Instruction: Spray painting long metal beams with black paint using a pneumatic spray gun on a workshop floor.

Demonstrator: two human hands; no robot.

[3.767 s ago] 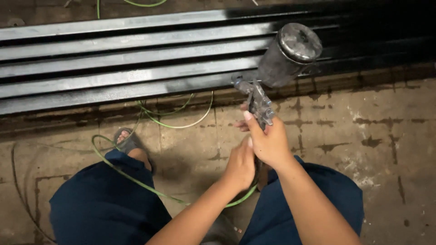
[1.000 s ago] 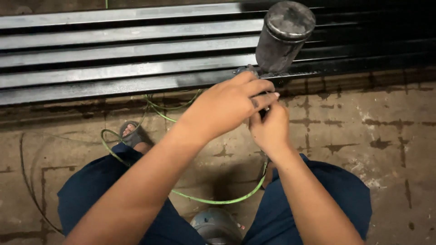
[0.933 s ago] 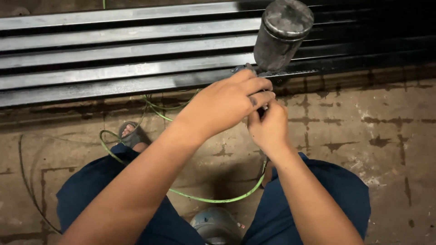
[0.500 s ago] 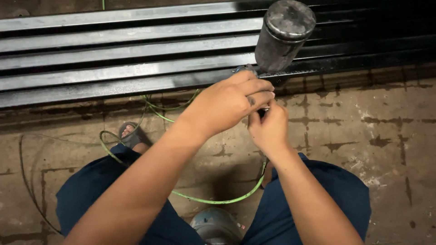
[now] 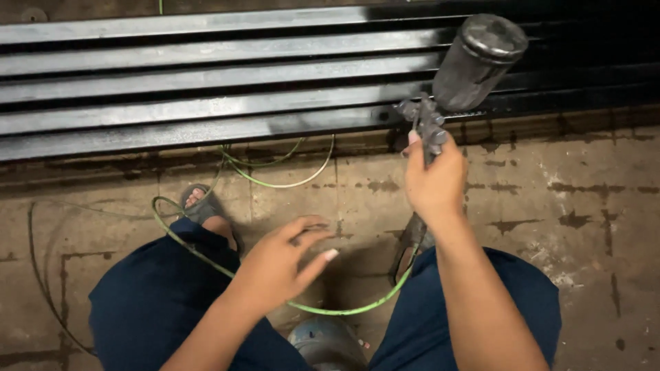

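- Head view: the spray gun (image 5: 440,110) is dark and paint-crusted, its round lidded cup (image 5: 479,62) tilted up to the right above the black metal slats (image 5: 206,103).
- The right hand (image 5: 434,180) holds the gun upright by its handle, fingers (image 5: 412,141) wrapped tight around the grip below the cup.
- The left hand (image 5: 278,264) hangs apart from the gun over the knees, fingers loosely spread, holding nothing.
- A green hose (image 5: 275,184) loops over the stained floor (image 5: 584,199) to the handle's base.
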